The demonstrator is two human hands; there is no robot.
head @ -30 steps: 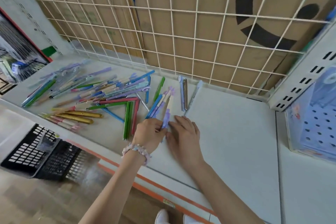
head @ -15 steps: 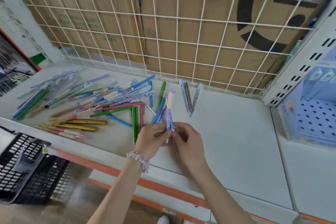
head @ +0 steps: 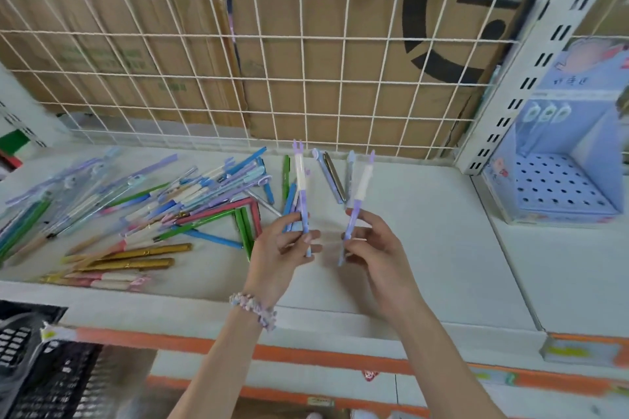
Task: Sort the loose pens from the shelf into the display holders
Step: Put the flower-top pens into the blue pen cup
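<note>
Splitting: hands had drawn apart, one purple pen each, lifted off the shelf [head: 425, 248].
Left hand [head: 284, 248]: fingers gripped pen [head: 301, 187].
Right hand [head: 371, 241]: fingers pinched second pen [head: 360, 194].
Holder [head: 561, 187]: at right, unfilled; matched pair seemed ready for it.

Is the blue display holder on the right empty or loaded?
Empty as far as visible: the blue display holder shows only bare holes in its perforated base, no pens standing in them.

The loose pens [head: 190, 201] look like smooth plastic, two gold ones [head: 136, 258] shiny and metallic, lying on a matt off-white painted shelf [head: 425, 248] backed by a white-coated wire grid [head: 306, 78] over rough brown cardboard [head: 323, 27], beside a pale-blue printed paperboard display holder [head: 561, 187].
</note>
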